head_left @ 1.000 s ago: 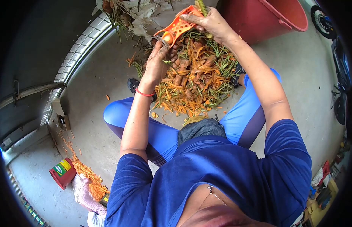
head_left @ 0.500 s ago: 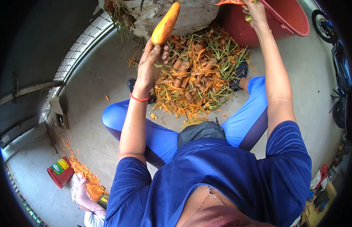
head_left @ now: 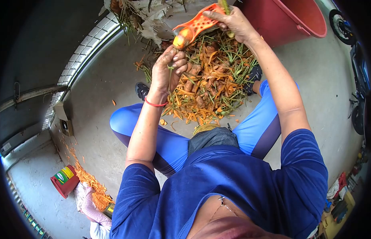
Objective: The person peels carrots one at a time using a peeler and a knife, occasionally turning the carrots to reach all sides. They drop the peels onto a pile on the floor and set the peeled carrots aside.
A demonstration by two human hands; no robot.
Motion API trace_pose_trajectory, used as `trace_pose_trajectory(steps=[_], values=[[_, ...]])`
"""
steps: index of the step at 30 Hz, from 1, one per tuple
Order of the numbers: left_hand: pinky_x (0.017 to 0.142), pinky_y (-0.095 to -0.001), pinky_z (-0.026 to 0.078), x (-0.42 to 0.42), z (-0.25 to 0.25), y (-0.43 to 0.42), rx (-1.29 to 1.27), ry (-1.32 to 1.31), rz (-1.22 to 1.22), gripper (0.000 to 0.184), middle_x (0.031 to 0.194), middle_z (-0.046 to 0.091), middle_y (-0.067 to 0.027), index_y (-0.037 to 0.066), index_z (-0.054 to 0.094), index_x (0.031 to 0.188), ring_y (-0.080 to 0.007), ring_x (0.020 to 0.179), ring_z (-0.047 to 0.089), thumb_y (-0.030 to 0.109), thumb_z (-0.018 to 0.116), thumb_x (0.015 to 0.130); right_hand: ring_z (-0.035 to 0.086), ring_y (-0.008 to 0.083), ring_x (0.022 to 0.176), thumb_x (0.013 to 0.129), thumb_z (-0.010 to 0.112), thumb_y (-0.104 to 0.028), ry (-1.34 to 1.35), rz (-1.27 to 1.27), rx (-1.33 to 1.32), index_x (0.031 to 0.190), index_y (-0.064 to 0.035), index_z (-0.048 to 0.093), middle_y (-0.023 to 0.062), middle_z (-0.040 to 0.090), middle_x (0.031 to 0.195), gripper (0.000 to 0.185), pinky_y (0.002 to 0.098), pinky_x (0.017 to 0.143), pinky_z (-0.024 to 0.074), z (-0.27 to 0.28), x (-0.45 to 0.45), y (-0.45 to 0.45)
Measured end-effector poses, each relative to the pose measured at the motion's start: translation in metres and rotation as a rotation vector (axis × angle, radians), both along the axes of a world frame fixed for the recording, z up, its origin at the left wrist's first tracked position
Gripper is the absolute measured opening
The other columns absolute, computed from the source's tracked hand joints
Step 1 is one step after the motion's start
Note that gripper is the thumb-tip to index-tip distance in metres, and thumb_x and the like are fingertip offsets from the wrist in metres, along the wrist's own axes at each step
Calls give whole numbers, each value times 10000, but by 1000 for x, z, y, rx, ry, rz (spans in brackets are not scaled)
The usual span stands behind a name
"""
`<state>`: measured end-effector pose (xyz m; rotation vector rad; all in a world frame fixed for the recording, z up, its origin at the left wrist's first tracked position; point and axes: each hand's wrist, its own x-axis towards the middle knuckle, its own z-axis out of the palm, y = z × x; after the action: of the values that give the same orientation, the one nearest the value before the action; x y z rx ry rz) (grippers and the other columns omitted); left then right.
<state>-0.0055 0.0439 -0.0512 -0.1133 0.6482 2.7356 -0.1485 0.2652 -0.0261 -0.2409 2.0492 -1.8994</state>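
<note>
My left hand is closed around the lower end of a bright orange carrot, and a thin green stem hangs by its fingers. In my right hand is an orange peeler with holes along its body, its far end up against the carrot. A narrow green piece, whose kind I cannot make out, also shows in that grip. Below both hands, between my feet, lies a heap of orange peelings, green stems and unpeeled, dirt-brown carrots.
Behind my right hand leans a large red tub. A dirty whitish sack lies beyond the heap. Lower left, another person's sleeve is beside shredded orange peelings and a red bucket. A motorbike stands at the right.
My right hand has come left from in front of the red tub, bringing the peeler to the carrot. The carrot, upright before, now appears tilted and foreshortened; my left hand has shifted slightly right and down.
</note>
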Motion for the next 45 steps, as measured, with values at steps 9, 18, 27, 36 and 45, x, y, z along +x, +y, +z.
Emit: trace_pose_trajectory(steps=[9,18,27,36,45], values=[[515,-191,314,1,1,-10,96,4,16,159,769,361,22,49,439,1051,-50,620,349,123,511,929,342,31,384,842,725,-322,106,-489,34,836,-113,645,-68,431,515,224,208,348,212,9,-47,81],[431,-172,275,-8,-12,-2,292,-159,30,132,697,334,36,83,414,967,-41,545,298,205,402,1018,400,4,488,810,773,-298,65,-57,-125,795,-94,642,-77,515,647,244,169,443,306,8,20,-13],[399,-171,246,-1,0,5,209,-207,-58,239,644,312,46,106,369,822,-36,510,272,225,373,1030,367,0,502,801,782,-306,43,47,-5,732,-124,588,-102,471,616,275,186,458,274,-19,3,-9],[389,-167,247,5,3,-8,161,-116,-48,234,652,313,53,99,386,819,-25,502,274,217,441,1013,346,31,393,855,706,-299,118,-443,27,895,-107,660,-70,451,540,201,199,343,188,-30,-61,101],[402,-169,255,-4,-8,-5,135,-49,-17,260,647,312,53,105,378,795,-27,505,277,231,445,1012,399,-9,492,830,755,-239,0,-51,-145,873,-79,654,-65,583,719,194,159,433,302,17,12,10]])
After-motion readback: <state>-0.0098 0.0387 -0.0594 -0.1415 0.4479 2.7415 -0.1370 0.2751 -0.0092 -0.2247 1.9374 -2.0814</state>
